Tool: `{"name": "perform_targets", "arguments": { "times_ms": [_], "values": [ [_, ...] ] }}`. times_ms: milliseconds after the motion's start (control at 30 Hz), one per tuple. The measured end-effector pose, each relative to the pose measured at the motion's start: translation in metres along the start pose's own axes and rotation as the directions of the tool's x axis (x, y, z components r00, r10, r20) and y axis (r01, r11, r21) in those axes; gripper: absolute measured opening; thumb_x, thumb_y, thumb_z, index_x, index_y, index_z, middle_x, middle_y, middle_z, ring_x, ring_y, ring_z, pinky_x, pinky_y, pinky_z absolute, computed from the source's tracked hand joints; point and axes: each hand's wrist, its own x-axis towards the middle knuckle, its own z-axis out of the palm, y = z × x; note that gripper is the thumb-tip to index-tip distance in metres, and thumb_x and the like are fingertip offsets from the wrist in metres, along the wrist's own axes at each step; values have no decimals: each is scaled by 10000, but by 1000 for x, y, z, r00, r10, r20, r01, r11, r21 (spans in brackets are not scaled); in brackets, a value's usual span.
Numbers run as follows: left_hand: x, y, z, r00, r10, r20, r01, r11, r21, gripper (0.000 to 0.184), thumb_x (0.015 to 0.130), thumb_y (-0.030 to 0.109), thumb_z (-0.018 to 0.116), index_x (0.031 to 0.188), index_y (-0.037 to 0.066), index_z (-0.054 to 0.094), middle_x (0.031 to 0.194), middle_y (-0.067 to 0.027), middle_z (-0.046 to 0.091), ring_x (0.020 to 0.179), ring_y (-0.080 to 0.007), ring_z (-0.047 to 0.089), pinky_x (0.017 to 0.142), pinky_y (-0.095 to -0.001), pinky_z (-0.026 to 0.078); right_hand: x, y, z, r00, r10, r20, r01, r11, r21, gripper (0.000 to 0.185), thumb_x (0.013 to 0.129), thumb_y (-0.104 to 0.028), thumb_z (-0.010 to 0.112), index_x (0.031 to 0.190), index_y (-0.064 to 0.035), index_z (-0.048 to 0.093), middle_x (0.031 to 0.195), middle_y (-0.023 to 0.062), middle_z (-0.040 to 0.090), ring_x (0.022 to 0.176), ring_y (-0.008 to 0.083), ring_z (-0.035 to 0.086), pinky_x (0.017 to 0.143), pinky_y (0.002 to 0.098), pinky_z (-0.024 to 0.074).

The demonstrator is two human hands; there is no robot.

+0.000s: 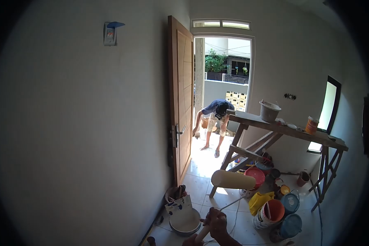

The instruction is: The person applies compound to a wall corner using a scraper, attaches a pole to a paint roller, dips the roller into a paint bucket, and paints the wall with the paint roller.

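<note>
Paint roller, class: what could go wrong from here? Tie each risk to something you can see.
The paint roller, held by the right hand, might brush the wooden door if swung sideways.
The grey bucket stands on a narrow plank; a bump could topple it.
The red bucket and others crowd the floor, so stepping forward may cause a trip.

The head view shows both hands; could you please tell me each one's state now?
Right hand: closed around the paint roller handle.
Left hand: at the handle's lower part, cut off by the frame; grip cannot be told.
</note>
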Motion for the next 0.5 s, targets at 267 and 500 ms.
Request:
{"name": "perform_targets", "arguments": {
  "times_ms": [267, 500],
  "values": [
    [-19, 80, 8, 968, 199, -152, -179, 974, 138, 543, 914, 479, 655, 1099, -30, 613, 932, -268, 666, 882, -459, 648, 774, -511, 510, -2, -80, -3, 996, -1, 86, 15, 986, -168, 170, 949, -95, 614, 823, 18, 611, 555, 36, 497, 442, 112, 451, 680, 402, 614],
    [-33, 108, -4, 963, 215, -163, -164, 946, 278, 470, 923, 423, 639, 1069, -22, 602, 879, -260, 659, 827, -469, 645, 718, -537, 499, 15, -96, -2, 985, 168, 22, -166, 983, -75, 189, 943, -125, 638, 841, 33, 627, 558, 20, 480, 442, 111, 422, 658, 360, 614]
  ]
}}
